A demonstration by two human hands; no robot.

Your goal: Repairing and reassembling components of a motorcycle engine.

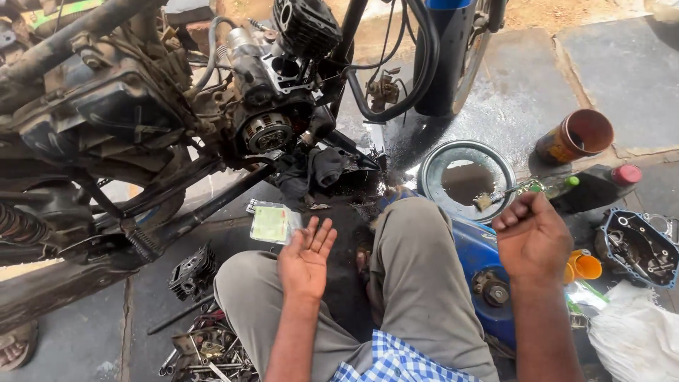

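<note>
Person sat crouched on the stone floor [85,339] beside a partly stripped motorcycle engine [272,92]. Left hand [305,258] was open, palm up, fingers spread and slightly curled, holding nothing; it hovered above the left knee, just beside a small clear packet [272,223] with a pale green insert lying on the floor. Right hand [532,237] was loosely closed, fingers curled inward, back of hand toward the camera; whether it gripped anything could not be told. It was held just below a small brush [498,197], whose bristled end rested at the rim of a round metal pan [435,170] holding dark liquid. Near the pan: a brown cylindrical container [576,138] on its side, a dark bottle with a red cap [601,185], and a green bottle [555,187]. An engine cover [640,247] lay at far right, next to white cloth [633,339]. A blue tank [477,262] sat between the knees and the right arm. Loose tools [209,350] and a finned cylinder [191,272] lay at lower left.
</note>
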